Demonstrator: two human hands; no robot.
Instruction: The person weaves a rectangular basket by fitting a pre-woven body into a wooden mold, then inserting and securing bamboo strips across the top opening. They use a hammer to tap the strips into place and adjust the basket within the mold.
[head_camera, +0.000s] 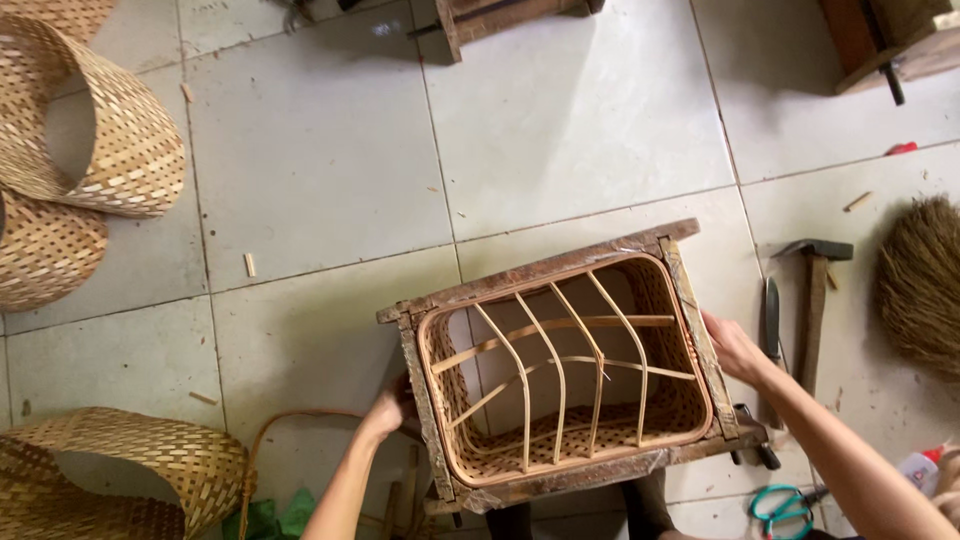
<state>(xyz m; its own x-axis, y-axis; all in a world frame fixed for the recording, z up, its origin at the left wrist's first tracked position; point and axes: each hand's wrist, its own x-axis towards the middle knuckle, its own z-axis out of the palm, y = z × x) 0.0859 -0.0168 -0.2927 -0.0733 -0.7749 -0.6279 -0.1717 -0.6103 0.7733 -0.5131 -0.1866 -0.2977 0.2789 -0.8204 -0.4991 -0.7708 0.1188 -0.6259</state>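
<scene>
A worn wooden box frame stands on the tiled floor with a woven bamboo basket fitted inside it. Several thin bent bamboo ribs cross the basket's open mouth. My left hand grips the frame's left side near its lower corner. My right hand presses against the frame's right side. Both hands hold the frame from outside; the fingers behind the wood are hidden.
Woven bamboo bands lie at the left and lower left. A hammer and a knife lie right of the frame, a straw broom beyond them. Teal scissors sit lower right. Wooden furniture legs stand at the top.
</scene>
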